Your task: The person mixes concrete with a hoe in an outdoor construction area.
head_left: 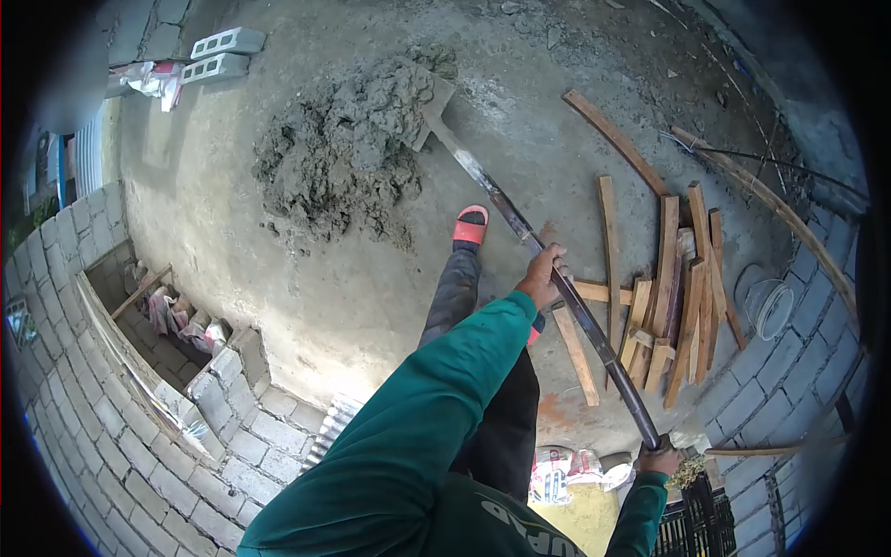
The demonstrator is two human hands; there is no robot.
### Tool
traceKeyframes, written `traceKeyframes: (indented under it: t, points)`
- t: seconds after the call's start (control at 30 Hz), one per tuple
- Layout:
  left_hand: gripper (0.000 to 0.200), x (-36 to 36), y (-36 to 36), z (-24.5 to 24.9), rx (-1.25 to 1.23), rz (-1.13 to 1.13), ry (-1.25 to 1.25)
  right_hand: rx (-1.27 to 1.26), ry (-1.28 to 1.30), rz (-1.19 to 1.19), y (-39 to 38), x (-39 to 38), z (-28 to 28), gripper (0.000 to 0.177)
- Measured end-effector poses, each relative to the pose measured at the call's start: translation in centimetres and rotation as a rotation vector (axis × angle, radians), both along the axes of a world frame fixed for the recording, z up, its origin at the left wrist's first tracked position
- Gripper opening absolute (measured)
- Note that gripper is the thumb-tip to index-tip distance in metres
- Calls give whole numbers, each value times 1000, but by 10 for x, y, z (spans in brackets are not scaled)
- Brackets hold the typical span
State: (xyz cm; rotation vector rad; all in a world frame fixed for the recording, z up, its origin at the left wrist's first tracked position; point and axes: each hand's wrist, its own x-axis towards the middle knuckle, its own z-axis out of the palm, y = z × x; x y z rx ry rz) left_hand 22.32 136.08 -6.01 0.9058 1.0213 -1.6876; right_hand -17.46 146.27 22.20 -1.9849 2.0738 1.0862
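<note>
A long-handled shovel (492, 190) slants across the view, its flat blade against the right edge of a heap of wet grey mortar (343, 148). My left hand (543, 277) is closed around the middle of the dark shaft. Lower right, my right hand (660, 458) grips the shaft's far end. Both sleeves are green. My foot in a red sandal (471, 226) stands on the concrete floor between the heap and the shaft.
Wooden pieces (667, 269) lie piled right of the shovel, near a white bucket (770, 306). Hollow blocks (215, 67) sit at upper left. A block-walled opening (153, 320) is at left. Sacks (566, 469) lie at the bottom. Block walls (770, 381) curve around both sides.
</note>
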Motion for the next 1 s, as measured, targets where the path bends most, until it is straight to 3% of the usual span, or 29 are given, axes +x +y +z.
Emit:
traceKeyframes:
  t: [0.1,0.13,0.23,0.27,0.33,0.43,0.57,0.63,0.7,0.77,0.9,1.0]
  points:
    - [29,30,32,67,-175,97,88,-124,-111,178,36,-1,52,17]
    - [30,43,51,92,-230,143,117,-195,-141,132,48,12,64,13]
    - [31,83,106,108,-609,403,211,-355,-229,120,83,65,95,22]
    - [32,95,121,114,-606,499,206,-380,-178,42,93,97,103,22]
    - [35,119,157,111,-430,499,81,-364,-362,-47,132,122,91,17]
    - [33,123,202,112,-496,450,26,-467,-312,-52,164,127,84,16]
    - [34,44,209,171,-460,313,-8,-183,-420,-173,163,24,93,14]
    - [35,20,191,188,-387,202,-52,169,-361,-102,162,-38,85,32]
    - [34,8,166,177,-356,79,-135,94,-399,-204,162,-48,90,37]
    - [31,-2,141,128,-396,104,-4,3,-564,-209,149,-41,91,19]
    - [29,-65,60,78,45,-184,-57,-22,-335,-313,105,-39,103,25]
    - [27,-159,5,44,67,-199,132,-62,-186,-338,46,-75,127,25]
